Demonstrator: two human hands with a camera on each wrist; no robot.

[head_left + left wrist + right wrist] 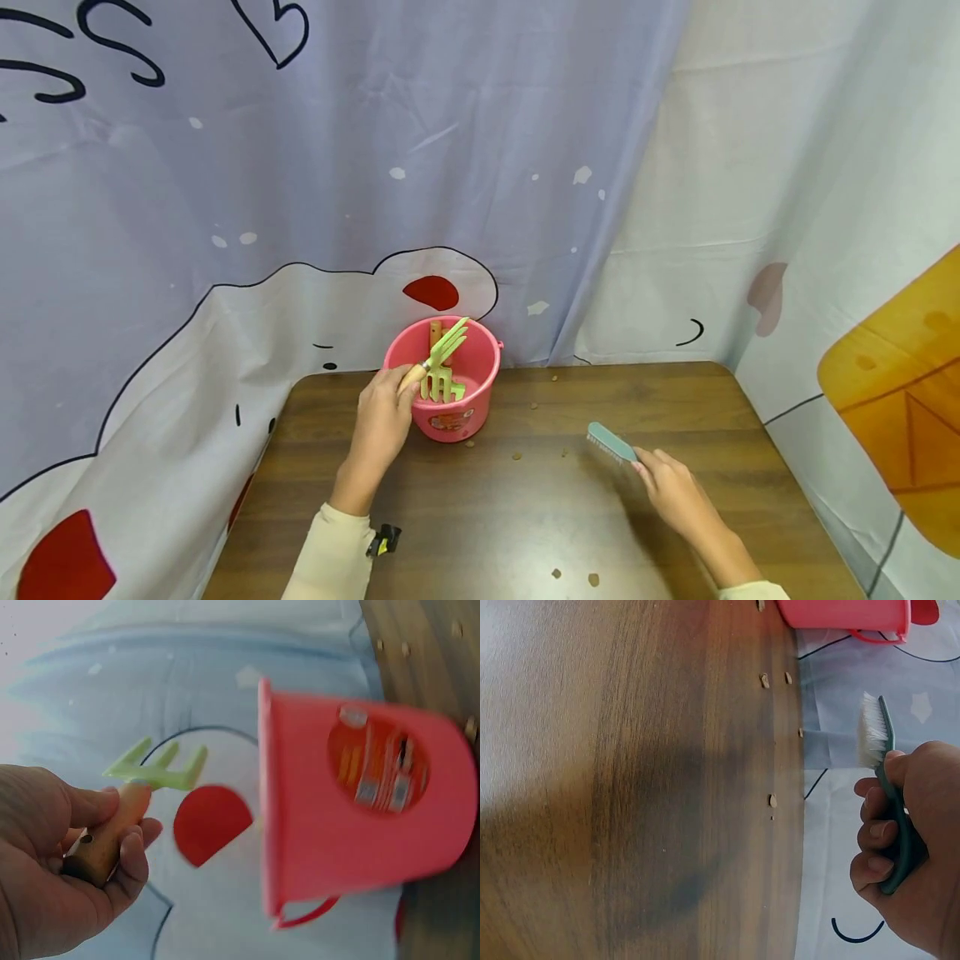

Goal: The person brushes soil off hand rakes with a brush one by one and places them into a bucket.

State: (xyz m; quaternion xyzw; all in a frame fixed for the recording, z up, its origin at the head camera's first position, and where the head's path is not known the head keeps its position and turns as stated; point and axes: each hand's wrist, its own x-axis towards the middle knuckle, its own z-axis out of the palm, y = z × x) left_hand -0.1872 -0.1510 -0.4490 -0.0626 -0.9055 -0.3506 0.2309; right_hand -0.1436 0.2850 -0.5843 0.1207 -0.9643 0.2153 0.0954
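Observation:
My left hand [382, 425] grips the wooden handle of a small green hand rake [447, 343]; its tines point up and away over the pink bucket [480, 410]. Inside the bucket lie green garden tools [441, 385], one with tines and a wooden handle, partly hidden by the held rake. The left wrist view has the rake head [154, 777] beside the bucket's rim, thumb and fingers round the handle. On the right, my other hand [675, 492] holds a teal brush [611, 442] by its handle above the table. White bristles [870, 735] show in the right wrist view.
Small brown crumbs [593, 579] are scattered over the wooden table [480, 500], several near its back edge and two at the front. The bucket stands at the back left edge, against a printed curtain [487, 167]. More curtain hangs along both sides.

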